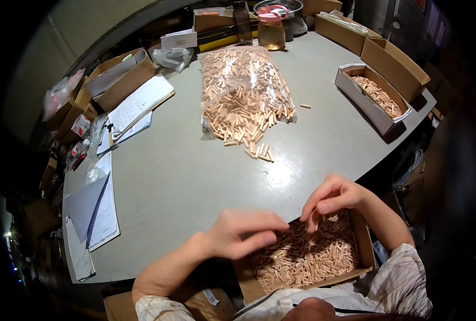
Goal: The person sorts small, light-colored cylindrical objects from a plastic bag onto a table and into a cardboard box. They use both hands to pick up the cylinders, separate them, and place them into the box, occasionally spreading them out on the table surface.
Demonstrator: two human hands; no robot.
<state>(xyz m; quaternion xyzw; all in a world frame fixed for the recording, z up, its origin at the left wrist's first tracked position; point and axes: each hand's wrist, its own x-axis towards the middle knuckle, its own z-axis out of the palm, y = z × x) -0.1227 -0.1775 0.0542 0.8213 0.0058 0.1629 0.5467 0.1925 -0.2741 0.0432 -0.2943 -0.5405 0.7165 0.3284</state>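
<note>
**Boxful of wooden dowel pins (307, 262) pulled in close**

So the pins sit right below your hands in an open cardboard box (364, 241), tucked between you and the table (168, 176), probably so strays drop back in. Your left hand (246, 230) reaches over it, fingers stretched, thumb underneath, kinda blurred; your right hand (335, 198) bends at the wrist, fingers curling down. Can't tell if either's pinching anything. Ahead of them, a clear plastic bag (243, 69) spills more pins your way, likely for easy reach. Beyond your right: a narrow carton (358, 101) of pins.
</note>
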